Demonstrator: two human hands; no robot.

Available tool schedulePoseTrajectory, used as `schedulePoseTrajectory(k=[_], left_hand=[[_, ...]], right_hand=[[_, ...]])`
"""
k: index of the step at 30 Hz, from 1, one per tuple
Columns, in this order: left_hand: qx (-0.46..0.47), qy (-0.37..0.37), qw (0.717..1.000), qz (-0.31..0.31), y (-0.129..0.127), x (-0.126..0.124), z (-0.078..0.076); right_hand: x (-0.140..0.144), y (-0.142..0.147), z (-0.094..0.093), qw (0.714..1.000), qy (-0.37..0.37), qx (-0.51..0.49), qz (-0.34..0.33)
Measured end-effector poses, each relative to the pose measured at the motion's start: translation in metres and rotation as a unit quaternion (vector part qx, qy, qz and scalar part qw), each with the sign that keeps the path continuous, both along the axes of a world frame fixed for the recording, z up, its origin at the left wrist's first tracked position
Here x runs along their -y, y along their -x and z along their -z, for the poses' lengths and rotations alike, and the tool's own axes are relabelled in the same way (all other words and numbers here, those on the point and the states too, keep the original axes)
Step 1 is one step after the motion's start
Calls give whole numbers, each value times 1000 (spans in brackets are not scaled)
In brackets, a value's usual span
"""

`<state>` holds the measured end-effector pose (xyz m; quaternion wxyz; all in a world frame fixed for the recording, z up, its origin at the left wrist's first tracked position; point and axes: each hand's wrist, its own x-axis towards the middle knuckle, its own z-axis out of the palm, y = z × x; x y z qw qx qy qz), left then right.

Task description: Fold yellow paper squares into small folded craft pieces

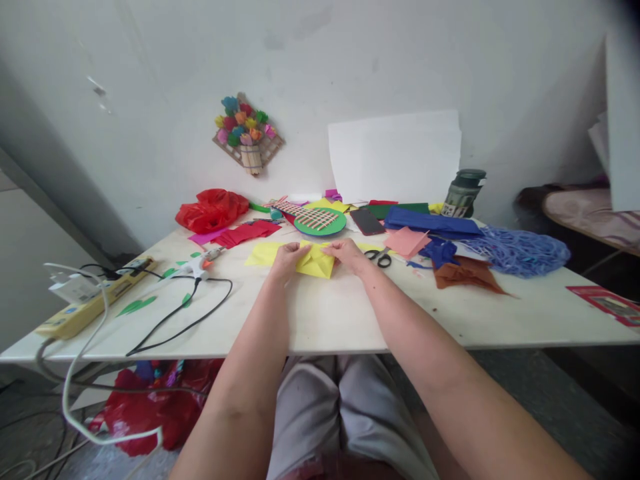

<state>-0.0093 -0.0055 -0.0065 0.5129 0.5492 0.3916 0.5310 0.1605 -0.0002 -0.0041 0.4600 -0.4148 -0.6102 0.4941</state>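
Between my two hands is a piece of yellow paper [316, 264], creased and raised a little above the table. My left hand [290, 259] pinches its left upper edge with thumb and fingers. On the other side, my right hand [347, 255] pinches the upper right part, and the fingertips of both hands come close together. More yellow paper [263, 254] lies flat on the table to the left, partly hidden by my left hand. A pair of scissors [381, 258] with black handles rests just right of my right hand.
Behind my hands lies a green disc with a stick lattice [321, 221], near a phone [367, 222]. A glue gun [197, 265] and power strip [103, 300] with cables occupy the left. Blue folded paper [433, 223], blue yarn [523, 252] and a bottle [463, 193] stand right.
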Motion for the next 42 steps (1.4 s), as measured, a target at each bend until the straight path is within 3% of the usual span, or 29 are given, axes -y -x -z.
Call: schedulePoseTrajectory(k=[3, 8, 34, 42], left_hand=[[-1, 26, 999, 32, 1, -1, 2], [-9, 14, 1000, 25, 0, -1, 2], [-43, 1, 998, 36, -3, 1, 0], [-38, 37, 994, 98, 0, -1, 3]], right_hand=[[1, 1, 0, 1000, 0, -6, -5], [0, 2, 3, 999, -1, -23, -41], [-1, 3, 1, 998, -59, -12, -1], [-4, 5, 3, 998, -59, -29, 18]])
